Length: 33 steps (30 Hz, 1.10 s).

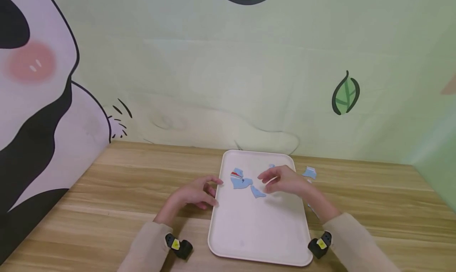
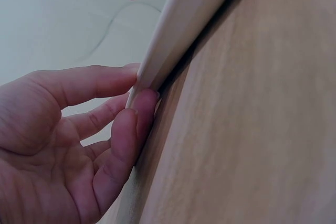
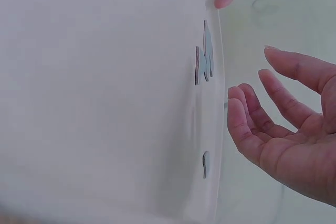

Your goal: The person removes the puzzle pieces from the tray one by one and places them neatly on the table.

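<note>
My left hand [image 1: 196,192] holds the left rim of a white rectangular tray [image 1: 256,232]; in the left wrist view its fingertips bear on the rim and lower side. Over the tray's right half hovers my right hand [image 1: 285,180], fingers loosely bent, nothing between them. Flat, irregular light-blue puzzle pieces lie on the tray. One with a red stripe [image 1: 237,172] sits just above a wider piece [image 1: 241,183]. A narrower piece [image 1: 257,192] lies right below that, nearest the right fingertips. Another small piece [image 1: 272,166] shows behind the right hand, partly hidden.
More blue pieces lie on the wooden table [image 1: 374,208] right of the tray: one at the back [image 1: 309,172], others partly covered by the right forearm. Behind the table stands a green printed backdrop [image 1: 213,74]. Both wrists wear small black cameras.
</note>
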Each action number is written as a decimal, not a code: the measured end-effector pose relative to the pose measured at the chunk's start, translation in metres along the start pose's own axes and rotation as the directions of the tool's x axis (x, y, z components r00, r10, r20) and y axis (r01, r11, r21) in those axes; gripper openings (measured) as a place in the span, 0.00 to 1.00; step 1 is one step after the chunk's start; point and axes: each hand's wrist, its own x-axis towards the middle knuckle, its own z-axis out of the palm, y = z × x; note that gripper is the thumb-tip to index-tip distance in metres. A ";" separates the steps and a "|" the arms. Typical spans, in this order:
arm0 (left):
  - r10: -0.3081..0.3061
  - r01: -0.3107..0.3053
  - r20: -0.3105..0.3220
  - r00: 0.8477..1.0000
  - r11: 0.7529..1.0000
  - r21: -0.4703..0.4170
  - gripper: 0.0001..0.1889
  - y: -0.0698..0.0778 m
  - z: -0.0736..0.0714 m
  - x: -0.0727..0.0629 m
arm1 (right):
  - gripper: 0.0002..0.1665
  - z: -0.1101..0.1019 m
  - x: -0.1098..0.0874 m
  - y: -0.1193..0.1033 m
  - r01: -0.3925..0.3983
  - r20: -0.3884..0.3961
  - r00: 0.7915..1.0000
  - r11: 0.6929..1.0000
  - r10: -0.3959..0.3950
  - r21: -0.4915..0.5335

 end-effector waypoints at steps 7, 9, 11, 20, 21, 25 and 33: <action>0.000 0.000 -0.005 1.000 1.000 0.001 0.30 0.001 0.000 0.000 | 0.21 0.007 0.011 -0.003 0.010 0.002 1.000 1.000 -0.010 -0.025; -0.002 0.002 -0.007 1.000 1.000 0.001 0.30 0.001 0.001 -0.001 | 0.20 0.010 0.014 -0.002 0.015 0.002 1.000 0.999 -0.015 -0.029; 0.000 0.000 -0.007 1.000 1.000 0.002 0.30 0.001 0.001 -0.001 | 0.20 0.012 0.016 -0.002 0.018 0.000 1.000 1.000 -0.018 -0.026; 0.002 -0.002 -0.001 1.000 1.000 0.002 0.30 0.001 0.001 -0.002 | 0.20 0.018 0.024 0.002 -0.031 0.001 1.000 0.999 0.031 -0.036; 0.001 -0.001 0.001 1.000 1.000 0.001 0.30 0.001 0.001 -0.001 | 0.20 0.019 0.024 0.002 -0.034 0.003 0.999 0.999 0.034 -0.040; -0.003 0.003 -0.002 1.000 1.000 -0.001 0.30 0.001 0.001 -0.001 | 0.19 0.021 0.027 0.003 -0.033 0.002 0.999 0.996 0.033 -0.080; -0.005 0.005 -0.004 1.000 1.000 0.002 0.30 0.001 0.001 -0.002 | 0.20 0.029 0.029 -0.001 -0.072 -0.042 0.997 0.983 0.066 -0.169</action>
